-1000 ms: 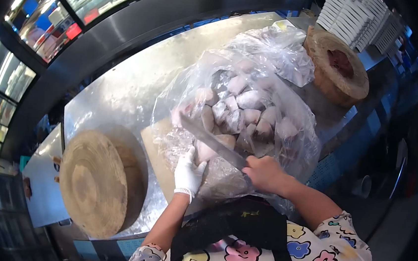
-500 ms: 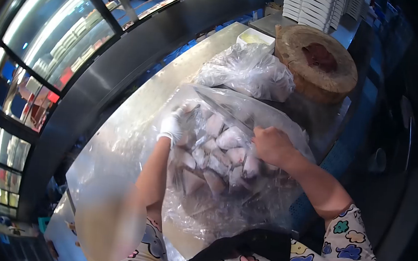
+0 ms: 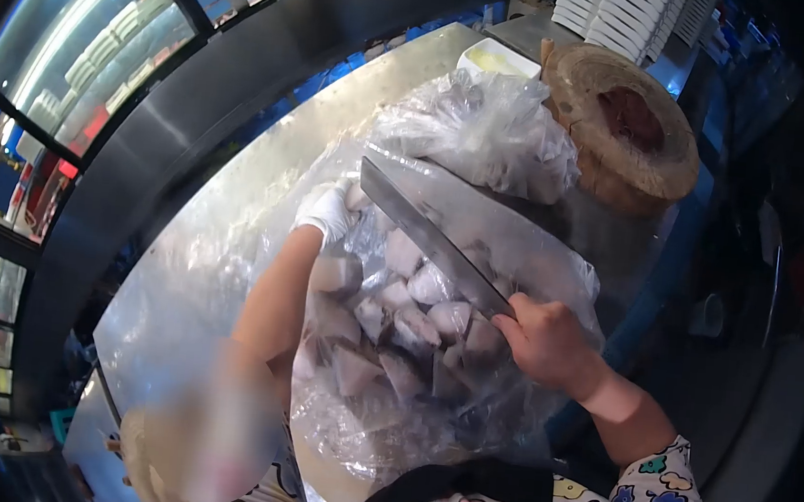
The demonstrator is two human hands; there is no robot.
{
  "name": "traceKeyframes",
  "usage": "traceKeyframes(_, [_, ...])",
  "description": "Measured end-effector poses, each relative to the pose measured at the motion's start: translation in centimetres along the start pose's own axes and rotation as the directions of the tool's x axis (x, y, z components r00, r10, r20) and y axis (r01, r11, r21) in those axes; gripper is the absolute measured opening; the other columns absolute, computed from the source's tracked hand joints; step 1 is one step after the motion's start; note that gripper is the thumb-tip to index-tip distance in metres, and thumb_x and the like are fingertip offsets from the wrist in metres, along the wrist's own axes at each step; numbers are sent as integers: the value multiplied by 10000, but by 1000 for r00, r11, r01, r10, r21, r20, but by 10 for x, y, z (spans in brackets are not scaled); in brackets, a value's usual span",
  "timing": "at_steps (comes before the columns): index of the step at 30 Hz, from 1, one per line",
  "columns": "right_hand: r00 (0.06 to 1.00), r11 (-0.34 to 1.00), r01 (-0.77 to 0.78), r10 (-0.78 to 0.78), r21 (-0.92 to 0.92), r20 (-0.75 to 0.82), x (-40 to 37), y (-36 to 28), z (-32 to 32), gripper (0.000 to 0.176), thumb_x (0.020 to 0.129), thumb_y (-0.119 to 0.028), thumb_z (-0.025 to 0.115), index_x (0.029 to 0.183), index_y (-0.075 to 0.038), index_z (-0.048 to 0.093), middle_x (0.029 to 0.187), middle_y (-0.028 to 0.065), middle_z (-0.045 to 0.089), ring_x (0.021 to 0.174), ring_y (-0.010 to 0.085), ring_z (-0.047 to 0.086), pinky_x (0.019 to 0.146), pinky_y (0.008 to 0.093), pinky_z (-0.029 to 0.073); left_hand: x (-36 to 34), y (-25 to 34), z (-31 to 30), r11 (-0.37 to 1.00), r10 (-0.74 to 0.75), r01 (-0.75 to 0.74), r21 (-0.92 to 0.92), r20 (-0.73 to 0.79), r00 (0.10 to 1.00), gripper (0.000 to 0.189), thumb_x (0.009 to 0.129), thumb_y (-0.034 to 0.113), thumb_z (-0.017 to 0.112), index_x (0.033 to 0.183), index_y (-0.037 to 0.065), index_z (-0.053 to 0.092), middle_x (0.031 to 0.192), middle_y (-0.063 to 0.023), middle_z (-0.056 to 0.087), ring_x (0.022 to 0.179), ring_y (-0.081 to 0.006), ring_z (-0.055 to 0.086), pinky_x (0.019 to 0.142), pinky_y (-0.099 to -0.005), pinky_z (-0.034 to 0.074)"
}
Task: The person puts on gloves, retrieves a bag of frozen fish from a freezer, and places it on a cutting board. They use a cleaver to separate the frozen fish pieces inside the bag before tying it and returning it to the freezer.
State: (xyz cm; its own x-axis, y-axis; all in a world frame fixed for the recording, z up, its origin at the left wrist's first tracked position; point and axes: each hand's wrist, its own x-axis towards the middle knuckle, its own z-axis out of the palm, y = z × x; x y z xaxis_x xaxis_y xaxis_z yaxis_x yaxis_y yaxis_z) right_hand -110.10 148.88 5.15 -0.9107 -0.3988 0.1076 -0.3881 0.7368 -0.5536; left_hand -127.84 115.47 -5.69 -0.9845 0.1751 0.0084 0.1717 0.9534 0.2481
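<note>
Gripping knife (image 3: 427, 237), right hand (image 3: 547, 340) over bag (image 3: 377, 421)

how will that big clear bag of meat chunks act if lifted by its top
Probably floppy: the bag wrinkles and sags around the meat chunks. Likely heavy, being packed with many pieces. The knife in the right hand lies across it, so it might tear.

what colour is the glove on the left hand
The glove is white; head view shows it best.
</note>
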Motion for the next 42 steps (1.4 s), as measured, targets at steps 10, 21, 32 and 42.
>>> traceKeyframes(10, [948, 992, -1, -39, 123, 317, -114, -20, 2, 165, 846, -160, 632, 807, -29, 539, 629, 189, 594, 645, 405, 613, 575, 458, 486, -209, 41, -100, 484, -335, 370, -793, 223, 915, 403, 835, 202, 682, 1141, -52, 619, 948, -78, 676, 832, -111, 614, 740, -256, 496])
traceKeyframes(21, [913, 995, 4, -46, 104, 405, -93, -34, 76, 240, 861, -229, 612, 854, 10, 606, 795, 265, 632, 809, 449, 618, 715, 502, 486, -348, 90, -17, 43, -385, 326, -944, 286, 878, 367, 803, 67, 691, 1148, -17, 596, 988, -43, 651, 845, -109, 599, 744, -252, 501])
traceKeyframes(32, [938, 989, 142, -144, 31, 315, -133, -52, 73, 242, 889, -232, 580, 850, 3, 541, 709, 253, 620, 714, 449, 623, 657, 515, 489, -372, 110, 36, 30, -654, 478, -878, 345, 674, 446, 837, 242, 733, 1201, 27, 590, 961, -112, 660, 879, -205, 661, 768, -315, 527])
traceKeyframes(42, [898, 899, 415, -429, 137, 97, -102, -93, 56, 191, 880, -146, 603, 801, -7, 497, 596, 229, 560, 567, 429, 590, 498, 477, 454, -412, 158, 50, 764, -601, 392, -513, -342, 723, 497, 753, 281, 782, 1116, -14, 614, 1018, -193, 619, 927, -319, 614, 846, -373, 491])
